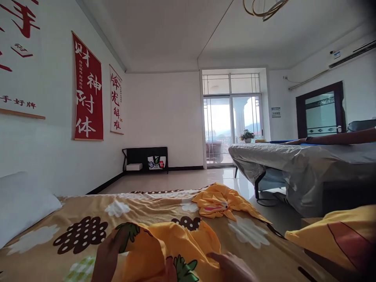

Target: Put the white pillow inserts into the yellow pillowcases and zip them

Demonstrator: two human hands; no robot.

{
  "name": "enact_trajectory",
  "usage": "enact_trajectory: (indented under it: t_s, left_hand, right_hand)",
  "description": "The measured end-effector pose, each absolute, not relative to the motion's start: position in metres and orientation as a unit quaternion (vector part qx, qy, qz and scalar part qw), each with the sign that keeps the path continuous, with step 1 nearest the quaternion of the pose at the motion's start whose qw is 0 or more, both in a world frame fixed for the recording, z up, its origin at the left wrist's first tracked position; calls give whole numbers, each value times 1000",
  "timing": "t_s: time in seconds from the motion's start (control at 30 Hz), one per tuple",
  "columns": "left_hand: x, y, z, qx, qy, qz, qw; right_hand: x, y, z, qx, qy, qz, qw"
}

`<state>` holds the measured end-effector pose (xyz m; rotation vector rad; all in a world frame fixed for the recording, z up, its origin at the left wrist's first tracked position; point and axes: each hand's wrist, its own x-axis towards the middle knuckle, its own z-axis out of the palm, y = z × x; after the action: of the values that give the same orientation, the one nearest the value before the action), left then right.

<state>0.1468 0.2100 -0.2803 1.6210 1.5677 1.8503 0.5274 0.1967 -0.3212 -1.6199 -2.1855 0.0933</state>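
A yellow cloth (173,239) with green-leafed carrot prints is spread between my two hands, low in the view above the bed. My left hand (107,254) grips its left edge near a green leaf print. On the right edge, my right hand (232,268) holds the cloth, one finger lying over it; its lower part is cut off by the frame. Beyond them, a crumpled yellow cloth (216,199) with a small printed face lies on the brown patterned bedspread (141,213). Another yellow cloth (314,231) with an orange-red patch is heaped at the right edge.
A white pillow (26,203) rests at the left. To the right stands a plastic-covered table (293,156), with another person's arm (346,137) across it. A low black shelf (139,154) is by the far wall, left of the glass sliding doors (217,121).
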Motion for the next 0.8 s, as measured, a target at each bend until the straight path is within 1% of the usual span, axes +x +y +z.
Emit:
enact_trajectory:
  t_s: [0.07,0.2,0.27,0.3,0.37,0.4,0.43,0.5,0.6,0.67,0.8]
  left_hand:
    - [132,205,-268,483,543,675,124]
    - [123,193,-251,496,544,660,146]
    - [127,190,-249,498,541,662,144]
    - [129,190,-248,501,542,661,135]
    - [131,190,-250,530,553,633,109]
    - [131,190,-251,553,556,614,93]
    - [131,190,-252,573,558,596,75]
    - [129,191,-253,596,567,566,43]
    - [122,194,-253,612,588,528,19]
    - [117,197,-253,624,597,504,19]
    - [106,208,-257,642,602,476,8]
  right_hand:
    - [542,199,-305,-639,-732,-4,235]
    - [563,204,-281,-713,-626,-128,289]
    - [560,202,-275,-699,-602,-178,343]
    - [553,199,-273,-675,-609,-180,376]
    - [531,189,-272,-600,-667,-130,422]
    - [518,183,-273,-559,-709,-90,420]
    - [503,177,-275,-525,-752,-50,396]
    - [479,171,-283,-490,-815,11,309]
    - [461,176,-302,-520,-830,55,193]
    - [463,187,-314,-558,-808,65,175]
    - [485,206,-321,-589,-781,51,202]
